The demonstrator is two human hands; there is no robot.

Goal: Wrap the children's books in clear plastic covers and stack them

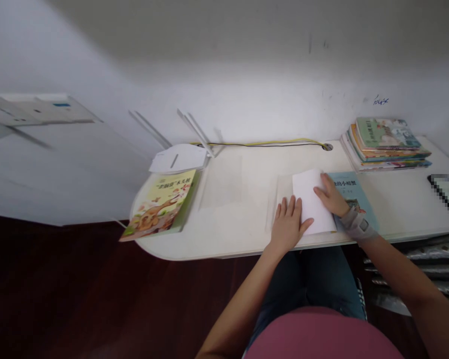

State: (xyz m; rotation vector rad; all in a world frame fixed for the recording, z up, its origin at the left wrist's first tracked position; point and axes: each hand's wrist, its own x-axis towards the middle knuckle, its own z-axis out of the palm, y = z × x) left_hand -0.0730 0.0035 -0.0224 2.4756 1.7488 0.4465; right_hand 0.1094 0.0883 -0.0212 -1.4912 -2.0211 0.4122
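Observation:
A book lies near the table's front edge. Its white inner page or cover side (pixel 312 202) faces up, and a blue illustrated cover (pixel 362 194) shows at the right. What looks like a clear plastic sheet (pixel 275 202) sticks out along the left side. My left hand (pixel 286 227) rests flat across the white page's left edge and the clear sheet, fingers stretched and thumb out. On the page's right side lies my right hand (pixel 331 197), with a grey wristband, its thumb and fingers apart. Part of the blue cover is hidden beneath that hand and wrist.
At the left end, a yellow-green picture book (pixel 160 204) lies before a white router (pixel 179 157) with raised antennas. Yellow and black cables (pixel 262 144) run to a table hole (pixel 327 147). A book stack (pixel 387 144) stands back right, near a phone (pixel 447 192).

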